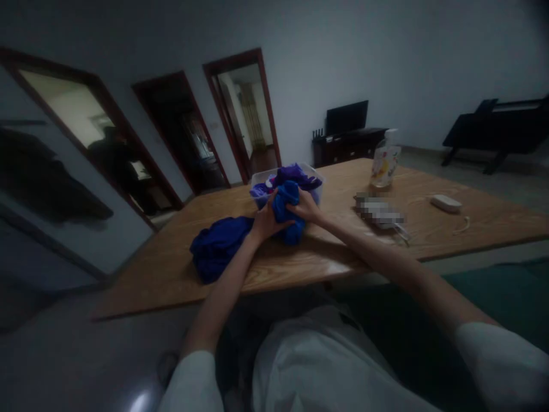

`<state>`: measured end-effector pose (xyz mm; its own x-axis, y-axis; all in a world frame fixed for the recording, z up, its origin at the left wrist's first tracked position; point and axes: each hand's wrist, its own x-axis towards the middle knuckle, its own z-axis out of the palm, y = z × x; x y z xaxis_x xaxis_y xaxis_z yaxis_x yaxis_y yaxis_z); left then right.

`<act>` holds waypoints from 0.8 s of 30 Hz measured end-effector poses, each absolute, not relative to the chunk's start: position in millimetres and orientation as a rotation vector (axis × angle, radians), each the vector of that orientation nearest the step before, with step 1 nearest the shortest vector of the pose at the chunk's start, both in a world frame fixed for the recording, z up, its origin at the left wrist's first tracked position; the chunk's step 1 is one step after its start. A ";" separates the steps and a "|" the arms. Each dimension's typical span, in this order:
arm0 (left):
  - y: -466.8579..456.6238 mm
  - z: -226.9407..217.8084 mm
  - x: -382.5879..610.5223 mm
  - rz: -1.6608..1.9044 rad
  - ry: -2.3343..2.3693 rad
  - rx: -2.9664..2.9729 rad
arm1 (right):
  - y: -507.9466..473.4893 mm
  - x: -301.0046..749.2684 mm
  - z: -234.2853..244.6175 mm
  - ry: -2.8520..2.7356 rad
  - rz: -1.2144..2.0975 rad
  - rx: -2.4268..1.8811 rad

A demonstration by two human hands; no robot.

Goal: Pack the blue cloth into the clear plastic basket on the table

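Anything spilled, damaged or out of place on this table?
Nothing stands out. Both hands, left and right, hold a blue cloth in front of a clear tub of more cloths. A loose blue heap lies beside it. The bottle stands upright on the table.

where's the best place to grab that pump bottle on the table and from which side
Take the pump bottle around its body, below the pump head, coming from the near side. It stands upright and apart from the blurred item in front, so a side grip looks open. Both hands, left hand and right hand, are on the blue cloth.
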<state>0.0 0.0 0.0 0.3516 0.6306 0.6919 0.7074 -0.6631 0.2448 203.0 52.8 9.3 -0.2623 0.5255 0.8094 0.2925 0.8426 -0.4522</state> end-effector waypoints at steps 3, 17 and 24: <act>-2.7 4.6 2.0 -1.208 -1.095 -2.475 | 51.0 200.8 11.3 -1.840 0.336 -0.623; -12.8 4.2 17.4 -1.151 -0.926 -2.368 | 59.9 209.1 16.2 -1.852 0.462 -0.470; -14.9 6.7 11.1 -1.497 -1.006 -2.264 | 46.3 206.9 19.9 -1.970 0.371 -0.433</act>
